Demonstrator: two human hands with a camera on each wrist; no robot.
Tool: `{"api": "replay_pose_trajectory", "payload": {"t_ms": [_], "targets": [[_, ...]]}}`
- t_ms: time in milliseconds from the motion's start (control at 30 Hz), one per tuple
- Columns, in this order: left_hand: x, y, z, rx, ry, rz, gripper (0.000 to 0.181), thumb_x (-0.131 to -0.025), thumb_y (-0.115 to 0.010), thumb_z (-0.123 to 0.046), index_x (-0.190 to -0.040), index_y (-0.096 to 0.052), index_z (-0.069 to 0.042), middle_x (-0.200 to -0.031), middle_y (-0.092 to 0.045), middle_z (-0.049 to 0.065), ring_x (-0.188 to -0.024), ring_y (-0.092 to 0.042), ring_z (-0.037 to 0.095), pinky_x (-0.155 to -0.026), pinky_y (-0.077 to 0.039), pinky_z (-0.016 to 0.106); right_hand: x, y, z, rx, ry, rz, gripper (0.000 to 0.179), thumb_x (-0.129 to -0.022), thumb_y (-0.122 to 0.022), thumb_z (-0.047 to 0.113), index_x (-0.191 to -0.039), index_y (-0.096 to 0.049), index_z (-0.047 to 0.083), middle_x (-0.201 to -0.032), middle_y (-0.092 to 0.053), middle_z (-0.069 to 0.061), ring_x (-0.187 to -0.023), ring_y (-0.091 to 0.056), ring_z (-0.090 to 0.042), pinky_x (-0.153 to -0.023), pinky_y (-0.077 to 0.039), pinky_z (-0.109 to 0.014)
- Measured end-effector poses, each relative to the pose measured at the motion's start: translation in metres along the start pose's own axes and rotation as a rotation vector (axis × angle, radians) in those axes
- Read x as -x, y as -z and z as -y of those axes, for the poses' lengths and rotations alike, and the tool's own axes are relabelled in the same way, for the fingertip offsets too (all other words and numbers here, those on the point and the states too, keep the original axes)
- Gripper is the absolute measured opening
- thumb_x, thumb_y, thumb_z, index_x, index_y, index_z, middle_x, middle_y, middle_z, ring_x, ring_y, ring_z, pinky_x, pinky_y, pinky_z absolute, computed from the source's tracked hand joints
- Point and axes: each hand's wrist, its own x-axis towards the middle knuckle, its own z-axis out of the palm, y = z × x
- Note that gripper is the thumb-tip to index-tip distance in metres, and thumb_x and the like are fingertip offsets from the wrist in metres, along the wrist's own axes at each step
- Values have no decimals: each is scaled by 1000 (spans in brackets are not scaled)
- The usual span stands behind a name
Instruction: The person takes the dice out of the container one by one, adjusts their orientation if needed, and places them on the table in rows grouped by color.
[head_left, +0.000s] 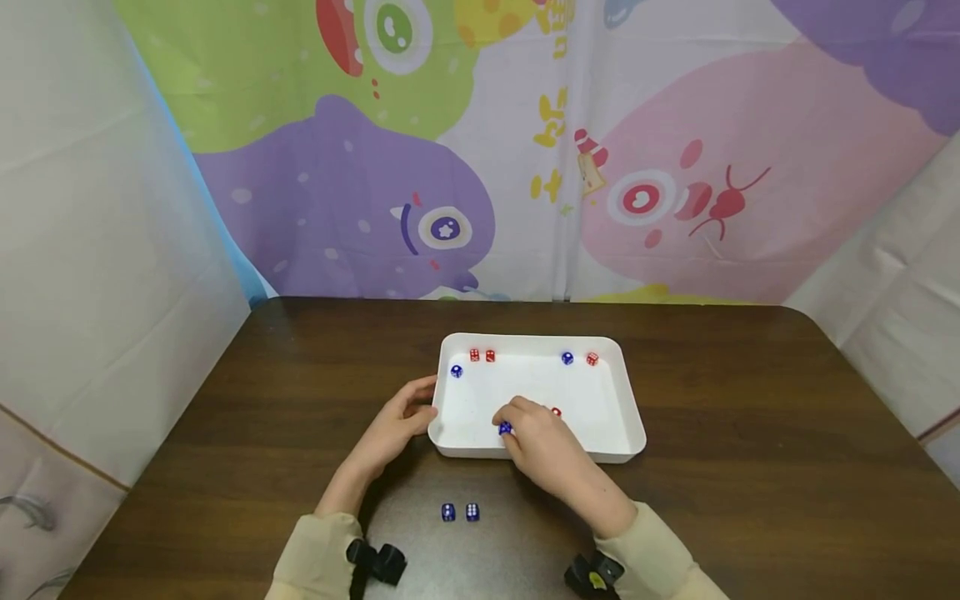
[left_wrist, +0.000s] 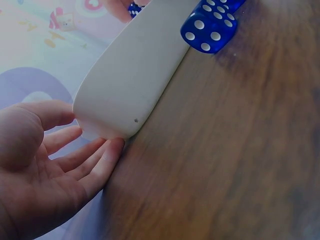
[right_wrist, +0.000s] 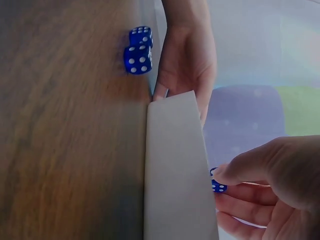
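A shallow white tray (head_left: 525, 392) stands on the table with red and blue dice inside. At its left side my left hand (head_left: 396, 427) touches the outer wall with its fingertips; the left wrist view shows the thumb (left_wrist: 47, 114) near the rim. My right hand (head_left: 542, 440) reaches over the front wall and pinches a blue die (head_left: 506, 427) between thumb and fingers. Just beyond that hand a red die (head_left: 557, 412) is partly hidden. Two more blue dice, a left one (head_left: 447, 512) and a right one (head_left: 472, 512), sit on the table in front of the tray.
Along the tray's back lie a blue die (head_left: 457, 372) and two red dice (head_left: 482, 356) on the left, and another blue die (head_left: 567, 358) beside a red die (head_left: 592, 359) on the right. Brown wooden table (head_left: 750, 433) surrounds the tray. A patterned curtain (head_left: 540, 233) hangs behind.
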Motion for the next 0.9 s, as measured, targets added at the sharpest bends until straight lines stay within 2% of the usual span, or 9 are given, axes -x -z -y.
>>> {"api": "replay_pose_trajectory", "payload": {"t_ms": [233, 667, 900], "targets": [[-1, 0, 0, -6, 3, -3, 47, -91, -50, -6, -137, -35, -5, -131, -43, 23, -110, -49, 33, -84, -47, 34, 7, 4, 4, 20, 24, -5, 11, -78, -64, 1, -88, -66, 5, -82, -62, -2, -76, -59, -15, -69, -50, -29], [0, 0, 0, -19, -8, 8, 47, -92, -50, -8, -137, -35, -6, -130, -42, 23, -111, -49, 33, -84, -46, 32, 20, 8, 7, 72, 142, -25, 10, -75, -65, 1, -84, -65, 5, -79, -60, 0, -75, -58, -13, -67, -49, -27], [-1, 0, 1, -17, -2, 6, 47, -92, -50, -8, -137, -36, -6, -131, -43, 23, -112, -48, 33, -84, -46, 32, 27, 8, 9, 79, 158, 10, 10, -76, -66, 4, -85, -65, 7, -80, -59, 2, -74, -58, -12, -67, -48, -28]]}}
